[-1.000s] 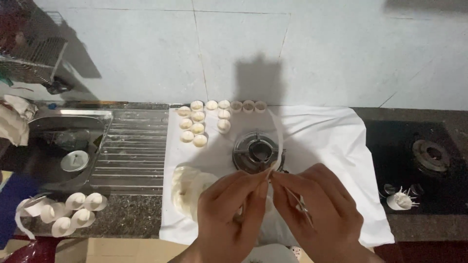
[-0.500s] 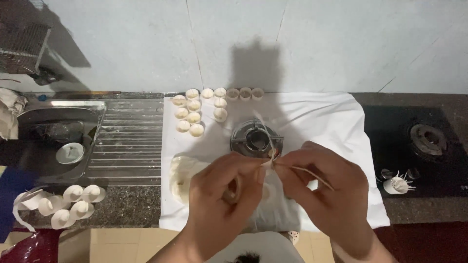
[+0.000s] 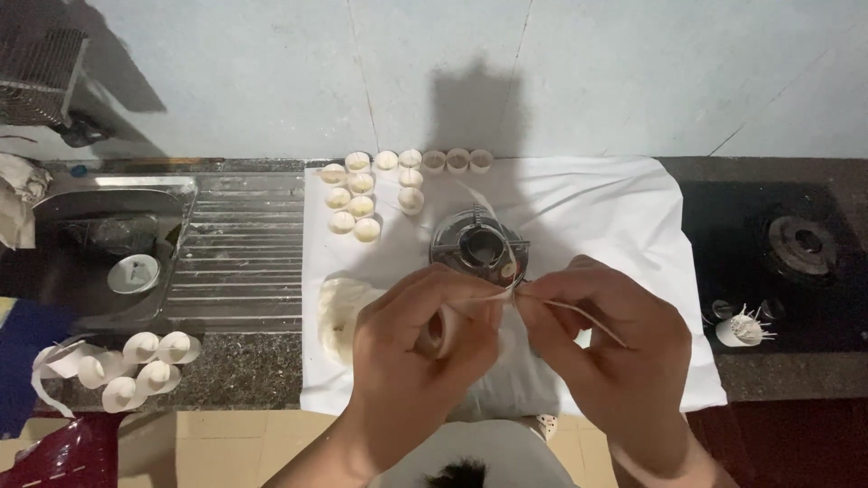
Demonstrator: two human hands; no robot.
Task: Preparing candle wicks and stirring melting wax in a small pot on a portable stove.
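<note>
Right now both my hands are together over the white cloth (image 3: 615, 217) on the table (image 3: 235, 357), just in front of the round metal stand (image 3: 479, 246). My left hand (image 3: 420, 348) is curled shut round a small cup (image 3: 436, 331), of which only a bit of pale, rounded side shows between my fingers. My right hand (image 3: 615, 348) is pinched closed on a thin stick (image 3: 579, 313), a pale sliver that runs slanting out past my knuckles; its near tip meets my left fingertips, close to the stand's edge.

Counting what lies about: at the far edge of the cloth I make out about twelve small round cups (image 3: 362, 204), cream-coloured ones clustered on the left and three brownish ones in a row to their right, though a few touch and the count is not certain. One pale heap of dough (image 3: 342, 312) sits on the cloth just left of my left hand. On the dark stone at the lower left there are five white cone-shaped cups (image 3: 136, 361) bunched together, with a strip of white tape beside them. One sink (image 3: 108, 235) with a ribbed drainer is on the left, and one black burner (image 3: 800, 242) on the right, with a little white holder of sticks (image 3: 743, 327) near it.
</note>
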